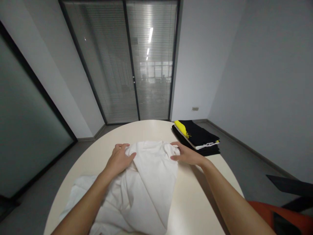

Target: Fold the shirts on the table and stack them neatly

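Note:
A white cloth garment (149, 182) lies partly folded and creased on the round cream table (188, 199); its exact kind I cannot tell. My left hand (121, 159) is at its far left corner, thumb on top and fingers curled at the edge. At the far right corner, my right hand (184, 154) pinches the fabric between thumb and fingers. The cloth's near part spreads in loose wrinkles toward the lower left, partly hidden behind my left forearm.
A stack of folded black clothes (199, 135), with yellow and white parts, sits at the table's far right edge. An orange and black chair (266, 215) stands at the lower right. Beyond the table are glass doors with blinds (154, 94) and a pale wall (205, 58).

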The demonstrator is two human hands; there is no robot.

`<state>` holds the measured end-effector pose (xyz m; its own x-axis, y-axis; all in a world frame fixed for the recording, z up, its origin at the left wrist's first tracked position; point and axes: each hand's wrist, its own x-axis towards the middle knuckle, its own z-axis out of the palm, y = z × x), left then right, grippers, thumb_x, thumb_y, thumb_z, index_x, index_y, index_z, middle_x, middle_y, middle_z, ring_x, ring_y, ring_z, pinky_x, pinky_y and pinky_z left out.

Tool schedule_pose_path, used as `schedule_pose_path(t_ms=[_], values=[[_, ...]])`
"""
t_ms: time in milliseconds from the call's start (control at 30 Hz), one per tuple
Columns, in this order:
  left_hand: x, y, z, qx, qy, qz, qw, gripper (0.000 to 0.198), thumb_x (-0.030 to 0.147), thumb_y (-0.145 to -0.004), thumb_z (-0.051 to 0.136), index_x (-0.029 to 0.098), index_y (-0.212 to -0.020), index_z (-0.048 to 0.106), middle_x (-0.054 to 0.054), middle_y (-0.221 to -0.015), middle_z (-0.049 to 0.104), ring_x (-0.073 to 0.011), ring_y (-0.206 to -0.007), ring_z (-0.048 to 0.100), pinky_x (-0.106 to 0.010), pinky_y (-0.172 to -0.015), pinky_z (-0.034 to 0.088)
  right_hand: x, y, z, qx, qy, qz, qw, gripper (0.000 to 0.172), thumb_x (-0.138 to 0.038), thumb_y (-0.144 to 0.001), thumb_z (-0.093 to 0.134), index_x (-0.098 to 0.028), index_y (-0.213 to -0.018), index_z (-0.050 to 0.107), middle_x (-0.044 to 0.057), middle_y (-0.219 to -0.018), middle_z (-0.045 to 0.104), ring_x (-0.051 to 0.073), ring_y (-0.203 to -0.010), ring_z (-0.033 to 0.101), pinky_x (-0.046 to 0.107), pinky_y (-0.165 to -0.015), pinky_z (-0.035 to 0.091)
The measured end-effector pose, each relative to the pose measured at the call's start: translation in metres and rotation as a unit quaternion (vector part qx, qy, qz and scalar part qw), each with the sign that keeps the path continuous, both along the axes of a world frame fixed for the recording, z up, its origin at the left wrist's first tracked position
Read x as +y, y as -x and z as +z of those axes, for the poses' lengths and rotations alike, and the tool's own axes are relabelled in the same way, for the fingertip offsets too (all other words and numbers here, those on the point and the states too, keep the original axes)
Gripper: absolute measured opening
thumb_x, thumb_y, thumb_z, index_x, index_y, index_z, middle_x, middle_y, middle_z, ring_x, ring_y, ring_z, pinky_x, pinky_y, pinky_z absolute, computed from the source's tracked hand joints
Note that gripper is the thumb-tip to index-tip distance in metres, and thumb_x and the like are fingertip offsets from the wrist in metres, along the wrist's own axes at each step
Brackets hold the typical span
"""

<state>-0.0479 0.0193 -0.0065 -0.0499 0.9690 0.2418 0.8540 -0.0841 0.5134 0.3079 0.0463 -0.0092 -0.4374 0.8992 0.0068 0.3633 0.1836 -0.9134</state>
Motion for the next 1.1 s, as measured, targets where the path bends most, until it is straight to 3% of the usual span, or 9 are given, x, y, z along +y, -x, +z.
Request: schedule_pose_path(t_ms=[167,267,367,467,567,700,800,900,1100], values=[[-0.015,-0.004,0.009,-0.033,0.141,-0.034,0.989,0.074,0.068,-0.069,0.066,0.021,-0.126,0.062,-0.008,-0.085,0.073,-0.0314,-0.082,0.069,-0.036,-0.074,0.046,0.003,0.002,-0.005,0.007,-0.017,0.024,1.0,0.041,-0.041,-0.078,0.073,-0.019,-0.112,0.061,0.004,-0.102,0.069,0.022,-0.092,0.063,0.035,-0.082,0.052],[-0.017,-0.01,0.006,-0.064,0.126,-0.099,0.985,0.068,0.057,-0.063,0.075,0.021,-0.12,0.065,-0.003,-0.073,0.07,-0.0253,-0.07,0.067,-0.03,-0.065,0.043,0.001,0.008,0.0,0.019,-0.016,0.003,1.0,0.039,-0.042,-0.08,0.069,-0.017,-0.109,0.062,0.003,-0.094,0.068,0.017,-0.077,0.062,0.029,-0.067,0.051],[-0.012,-0.015,0.004,-0.067,0.073,-0.124,0.987,0.041,0.047,-0.071,0.069,0.021,-0.102,0.07,0.002,-0.063,0.062,-0.0203,-0.061,0.061,-0.028,-0.06,0.041,0.0,0.012,0.008,0.024,-0.009,-0.031,0.999,0.039,-0.042,-0.081,0.065,-0.017,-0.11,0.062,0.0,-0.079,0.064,0.012,-0.058,0.054,0.024,-0.05,0.042],[-0.001,-0.015,0.007,-0.181,0.001,-0.068,0.981,0.039,0.047,-0.074,0.065,0.018,-0.099,0.068,0.001,-0.068,0.061,-0.017,-0.057,0.06,-0.028,-0.059,0.043,0.001,0.015,0.011,0.046,-0.019,-0.092,0.995,0.04,-0.043,-0.083,0.062,-0.018,-0.114,0.061,-0.003,-0.067,0.058,0.011,-0.047,0.048,0.022,-0.042,0.037],[0.01,-0.01,0.01,-0.325,-0.06,0.013,0.944,0.053,0.049,-0.074,0.067,0.015,-0.115,0.063,-0.009,-0.101,0.069,-0.0207,-0.077,0.07,-0.031,-0.068,0.052,0.007,0.017,0.007,0.083,-0.041,-0.164,0.982,0.046,-0.05,-0.086,0.058,-0.019,-0.12,0.058,-0.002,-0.067,0.059,0.012,-0.044,0.048,0.024,-0.04,0.039],[0.015,-0.009,0.006,-0.374,-0.031,0.005,0.927,0.077,0.042,-0.078,0.071,0.021,-0.145,0.04,-0.02,-0.151,0.044,-0.0288,-0.124,0.06,-0.037,-0.095,0.051,0.017,0.02,-0.009,0.109,-0.091,-0.194,0.971,0.056,-0.05,-0.087,0.056,-0.022,-0.136,0.047,0.009,-0.106,0.066,0.017,-0.072,0.064,0.031,-0.062,0.056],[0.011,-0.01,-0.003,-0.303,0.034,-0.031,0.952,0.09,0.044,-0.075,0.075,0.02,-0.151,0.033,-0.021,-0.155,0.038,-0.0328,-0.133,0.052,-0.042,-0.106,0.045,0.02,0.017,-0.022,0.066,-0.144,-0.134,0.978,0.077,-0.036,-0.086,0.06,-0.025,-0.153,0.025,0.013,-0.134,0.056,0.021,-0.105,0.064,0.038,-0.089,0.055],[0.007,-0.008,-0.012,-0.22,0.072,-0.063,0.971,0.09,0.047,-0.072,0.076,0.014,-0.147,0.038,-0.023,-0.148,0.049,-0.0341,-0.133,0.052,-0.044,-0.11,0.04,0.017,0.012,-0.03,0.009,-0.133,-0.05,0.99,0.1,-0.028,-0.08,0.067,-0.024,-0.16,0.006,0.014,-0.139,0.053,0.022,-0.108,0.063,0.042,-0.095,0.052],[-0.002,-0.002,-0.014,-0.184,0.122,-0.148,0.964,0.092,0.037,-0.064,0.079,0.017,-0.147,0.043,-0.018,-0.142,0.057,-0.0321,-0.127,0.058,-0.04,-0.107,0.044,0.01,0.011,-0.028,-0.089,-0.132,0.001,0.987,0.095,-0.028,-0.073,0.076,-0.019,-0.155,0.029,0.016,-0.138,0.055,0.026,-0.104,0.063,0.046,-0.098,0.049]])
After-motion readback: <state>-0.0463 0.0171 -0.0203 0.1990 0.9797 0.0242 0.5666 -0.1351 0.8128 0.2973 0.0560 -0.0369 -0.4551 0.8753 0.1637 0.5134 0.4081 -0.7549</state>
